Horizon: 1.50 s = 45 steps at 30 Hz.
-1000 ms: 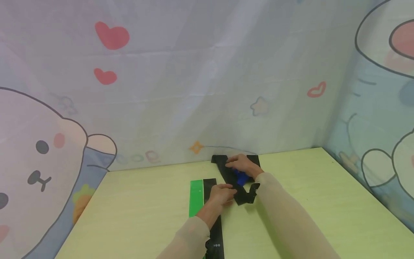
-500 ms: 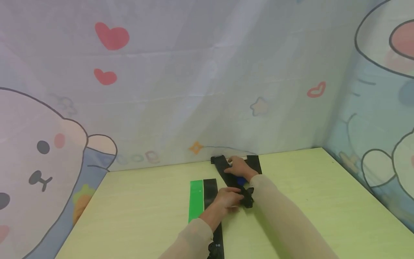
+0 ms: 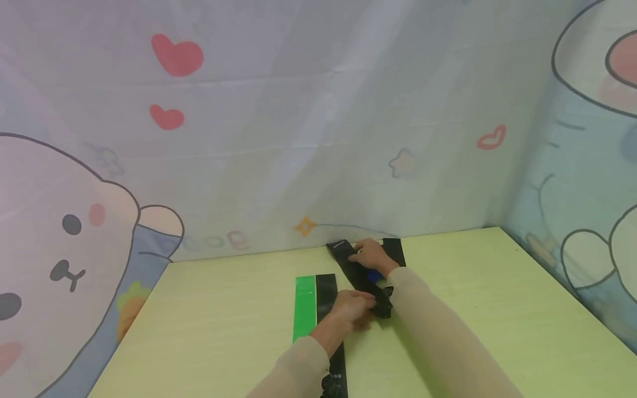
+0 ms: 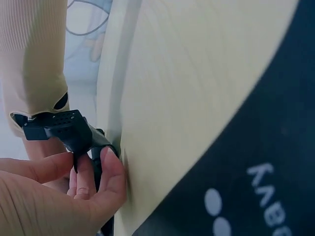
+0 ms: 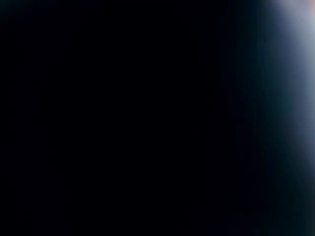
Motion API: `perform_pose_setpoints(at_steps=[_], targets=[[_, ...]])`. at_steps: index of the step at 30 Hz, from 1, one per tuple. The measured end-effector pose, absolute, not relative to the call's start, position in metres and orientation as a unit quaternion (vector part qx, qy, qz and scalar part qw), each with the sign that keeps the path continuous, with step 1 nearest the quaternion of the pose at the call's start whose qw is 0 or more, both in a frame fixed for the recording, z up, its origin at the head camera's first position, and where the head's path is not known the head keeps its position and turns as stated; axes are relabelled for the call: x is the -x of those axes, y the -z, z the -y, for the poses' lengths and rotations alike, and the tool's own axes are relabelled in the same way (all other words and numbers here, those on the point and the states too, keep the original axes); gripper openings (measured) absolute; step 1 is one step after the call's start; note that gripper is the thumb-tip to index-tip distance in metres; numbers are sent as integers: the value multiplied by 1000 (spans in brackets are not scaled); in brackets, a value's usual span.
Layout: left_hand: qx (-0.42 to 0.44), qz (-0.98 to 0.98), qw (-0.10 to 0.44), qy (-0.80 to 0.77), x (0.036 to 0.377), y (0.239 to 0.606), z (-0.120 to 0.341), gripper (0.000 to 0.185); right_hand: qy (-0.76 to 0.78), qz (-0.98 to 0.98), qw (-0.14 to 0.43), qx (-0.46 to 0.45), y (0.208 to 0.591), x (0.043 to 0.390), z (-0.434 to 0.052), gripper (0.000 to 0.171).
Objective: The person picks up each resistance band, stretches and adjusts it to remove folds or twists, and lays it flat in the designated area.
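A long black band (image 3: 355, 269) lies slantwise on the yellow-green table (image 3: 473, 309). My left hand (image 3: 350, 309) pinches its bunched near end (image 3: 382, 307); in the left wrist view the fingertips (image 4: 91, 169) grip that black end (image 4: 61, 129). My right hand (image 3: 372, 255) rests on the band's far part, fingers laid over it. A blue piece (image 3: 374, 275) peeks out beside the right wrist. The right wrist view is almost wholly dark.
A green band (image 3: 304, 309) and a second black band (image 3: 328, 298) with white lettering (image 4: 266, 187) lie side by side under my left forearm. Another black strip (image 3: 396, 250) lies by the back curtain. Printed curtains close the table's back and right sides.
My left hand slid right from the flat black band to the slanted band's near end and took hold of it; that end now looks bunched. The right hand stayed at the far part.
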<state>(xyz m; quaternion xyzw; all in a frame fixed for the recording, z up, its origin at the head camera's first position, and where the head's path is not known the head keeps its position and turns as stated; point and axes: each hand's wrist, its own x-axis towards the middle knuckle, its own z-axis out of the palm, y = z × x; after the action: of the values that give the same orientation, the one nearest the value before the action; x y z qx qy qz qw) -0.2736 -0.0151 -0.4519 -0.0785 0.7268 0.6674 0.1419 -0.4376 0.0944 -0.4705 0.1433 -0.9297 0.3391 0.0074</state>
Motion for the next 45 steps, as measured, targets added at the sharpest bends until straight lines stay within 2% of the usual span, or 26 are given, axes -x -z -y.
perform_pose_setpoints(at_steps=[4, 9, 10, 13, 20, 32, 40, 45], targets=[[81, -732, 130, -664, 272, 451, 15, 19, -387, 915, 5, -116, 470, 438, -99, 31], [84, -739, 79, -663, 271, 448, 13, 17, -497, 865, -12, -64, 464, 437, -103, 42], [86, -739, 67, -664, 271, 447, 13, 15, -514, 856, -13, -55, 462, 437, -103, 48], [88, -742, 43, -664, 272, 445, 14, 11, -547, 836, -24, -38, 457, 440, -106, 51], [70, -709, 55, -699, 273, 447, 14, 8, -598, 798, -70, -26, 453, 443, -113, 54], [69, -712, 34, -698, 268, 445, 16, 15, -652, 755, -69, -34, 452, 446, -120, 69], [76, -708, 53, -700, 263, 442, 16, 19, -677, 727, -114, -32, 445, 443, -128, 59], [80, -701, 63, -706, 261, 442, 16, 21, -689, 717, -101, -27, 444, 442, -133, 55]])
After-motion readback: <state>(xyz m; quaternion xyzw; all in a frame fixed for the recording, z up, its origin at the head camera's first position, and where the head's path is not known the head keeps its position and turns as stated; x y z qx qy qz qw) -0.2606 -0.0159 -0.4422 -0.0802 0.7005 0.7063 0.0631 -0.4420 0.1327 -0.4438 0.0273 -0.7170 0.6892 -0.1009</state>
